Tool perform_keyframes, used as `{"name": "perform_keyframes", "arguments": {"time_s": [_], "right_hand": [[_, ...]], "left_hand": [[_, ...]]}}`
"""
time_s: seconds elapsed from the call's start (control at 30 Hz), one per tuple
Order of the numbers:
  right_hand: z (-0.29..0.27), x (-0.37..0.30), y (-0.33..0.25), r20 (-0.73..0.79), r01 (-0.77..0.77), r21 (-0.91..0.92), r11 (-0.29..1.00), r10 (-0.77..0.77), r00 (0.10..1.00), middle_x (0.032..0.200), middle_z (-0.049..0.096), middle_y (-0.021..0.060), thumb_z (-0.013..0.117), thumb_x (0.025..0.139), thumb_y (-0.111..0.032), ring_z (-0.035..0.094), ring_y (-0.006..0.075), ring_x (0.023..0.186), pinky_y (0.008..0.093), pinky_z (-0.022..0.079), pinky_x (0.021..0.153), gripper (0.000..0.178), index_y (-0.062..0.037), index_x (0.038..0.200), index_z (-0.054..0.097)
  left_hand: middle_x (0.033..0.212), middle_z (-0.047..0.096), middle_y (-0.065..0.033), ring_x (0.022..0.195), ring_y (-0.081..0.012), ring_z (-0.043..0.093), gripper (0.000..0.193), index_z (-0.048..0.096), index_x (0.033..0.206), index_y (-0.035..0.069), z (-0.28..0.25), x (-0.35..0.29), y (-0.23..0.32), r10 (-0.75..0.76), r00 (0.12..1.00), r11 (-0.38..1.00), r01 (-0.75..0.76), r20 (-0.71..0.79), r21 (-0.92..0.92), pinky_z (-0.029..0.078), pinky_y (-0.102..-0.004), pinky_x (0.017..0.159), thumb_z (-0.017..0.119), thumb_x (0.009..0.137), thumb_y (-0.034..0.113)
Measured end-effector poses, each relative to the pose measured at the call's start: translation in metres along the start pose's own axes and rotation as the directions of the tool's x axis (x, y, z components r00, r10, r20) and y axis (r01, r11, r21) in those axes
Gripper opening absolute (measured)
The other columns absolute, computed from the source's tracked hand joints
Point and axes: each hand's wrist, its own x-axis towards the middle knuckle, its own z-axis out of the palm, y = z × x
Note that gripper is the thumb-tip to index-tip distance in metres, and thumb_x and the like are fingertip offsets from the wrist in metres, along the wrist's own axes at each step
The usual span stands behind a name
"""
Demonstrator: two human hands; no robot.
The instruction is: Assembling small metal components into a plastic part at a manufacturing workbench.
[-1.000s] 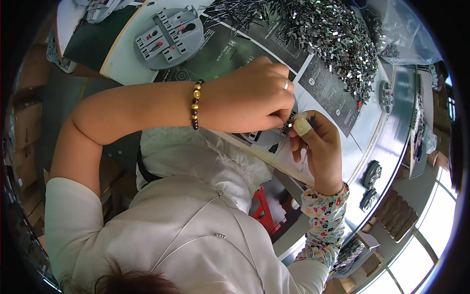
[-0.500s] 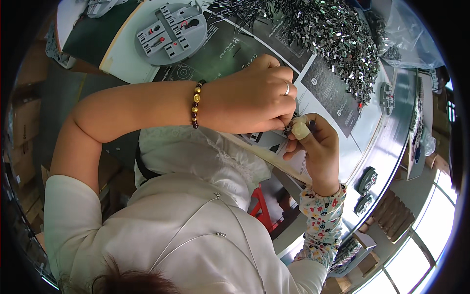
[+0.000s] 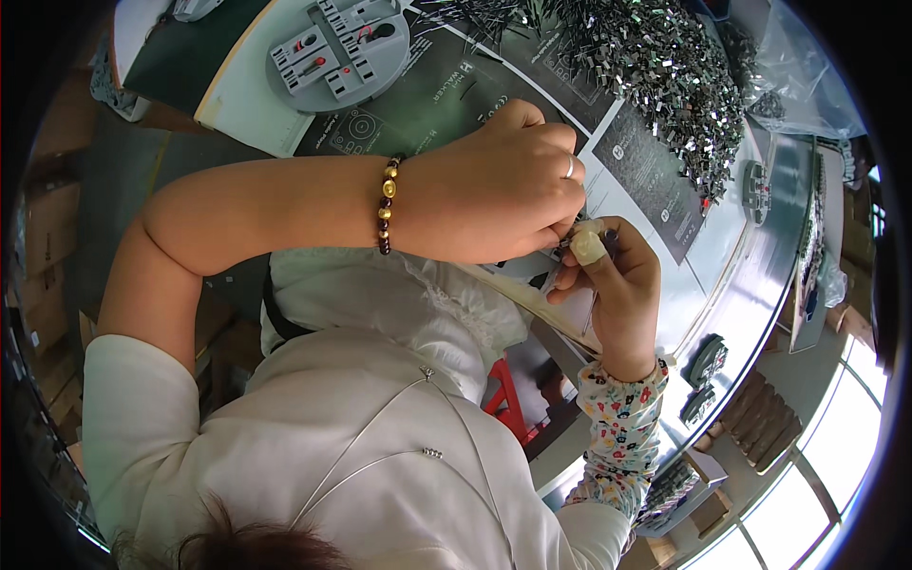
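My left hand (image 3: pixel 518 185), with a ring and a beaded bracelet, reaches across from the left with its fingers curled into a pinch. Its fingertips meet those of my right hand (image 3: pixel 622 285), which wears pale finger covers (image 3: pixel 588 247) and is also closed. Between the two sets of fingertips is something small and dark; the fingers hide most of it, so I cannot make out its kind. Both hands are above the near edge of the worktable. Up and to the left lies a round grey plastic housing (image 3: pixel 344 84) with slotted blocks and red parts.
A large heap of small shiny metal pieces (image 3: pixel 679 104) covers the far right, with thin dark strips (image 3: pixel 465 13) beside it. Printed dark sheets (image 3: pixel 418 95) lie on the table. Grey units (image 3: pixel 756 193) stand along the right metal edge, below a clear plastic bag (image 3: pixel 803 76).
Both hands keep their pinch at nearly the same spot. The view has shifted slightly, so the housing and the heap appear a little displaced.
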Motion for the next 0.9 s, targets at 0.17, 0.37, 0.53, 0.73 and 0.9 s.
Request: {"name": "perform_keyframes", "arguments": {"time_s": [0.17, 0.37, 0.53, 0.73, 0.9], "right_hand": [[0.002, -0.004, -0.010, -0.042, -0.048, -0.171, 0.984, 0.041, 0.998, 0.083, 0.063, 0.0087, 0.060, 0.096, -0.002, 0.056, 0.0133, 0.060, 0.0267, 0.049, 0.052, 0.008, 0.0025, 0.103, 0.059], [0.006, -0.011, -0.014, 0.234, 0.422, -0.808, 0.412, -0.432, 0.871, 0.084, 0.063, 0.0078, 0.063, 0.085, 0.005, 0.054, 0.0167, 0.060, 0.0312, 0.046, 0.056, 0.013, 0.0001, 0.097, 0.062], [0.008, -0.011, -0.019, 0.390, 0.515, -0.837, 0.187, -0.456, 0.800, 0.087, 0.061, 0.0102, 0.063, 0.077, 0.006, 0.055, 0.0265, 0.061, 0.0353, 0.047, 0.061, 0.022, -0.0021, 0.097, 0.062], [0.012, -0.011, -0.028, 0.454, 0.489, -0.872, -0.032, -0.425, 0.783, 0.086, 0.059, 0.0108, 0.064, 0.076, 0.002, 0.056, 0.0263, 0.062, 0.0347, 0.047, 0.057, 0.023, -0.0036, 0.098, 0.060], [0.016, -0.015, -0.024, 0.455, 0.471, -0.880, -0.055, -0.383, 0.804, 0.084, 0.060, 0.0103, 0.063, 0.082, -0.003, 0.058, 0.0243, 0.061, 0.0329, 0.047, 0.053, 0.017, -0.0030, 0.097, 0.056]], "left_hand": [[0.085, 0.060, 0.0019, 0.092, -0.0186, 0.050, 0.015, 0.060, 0.078, 0.015, -0.002, 0.001, 0.007, -0.028, 1.000, 0.996, 0.028, 0.003, 0.085, 0.036, -0.0389, 0.096, 0.074, 0.079, 0.011], [0.093, 0.059, -0.0024, 0.097, -0.0223, 0.050, 0.013, 0.060, 0.084, 0.012, 0.000, -0.010, 0.016, -0.065, 0.998, 0.985, 0.060, 0.024, 0.164, 0.035, -0.0449, 0.102, 0.073, 0.079, 0.013], [0.102, 0.055, -0.0074, 0.100, -0.0273, 0.049, 0.020, 0.059, 0.092, 0.008, 0.003, -0.018, 0.019, -0.032, 0.989, 0.999, 0.036, -0.141, 0.022, 0.034, -0.0541, 0.108, 0.073, 0.078, 0.014], [0.100, 0.056, -0.0072, 0.098, -0.0263, 0.049, 0.016, 0.059, 0.088, 0.008, -0.001, -0.011, 0.012, 0.039, 0.983, 0.999, -0.038, -0.180, 0.011, 0.036, -0.0509, 0.103, 0.071, 0.077, 0.011], [0.099, 0.057, -0.0066, 0.097, -0.0258, 0.049, 0.014, 0.060, 0.086, 0.008, 0.003, -0.018, 0.016, 0.020, 0.989, 0.999, -0.026, -0.145, -0.036, 0.037, -0.0501, 0.103, 0.070, 0.077, 0.009]]}}
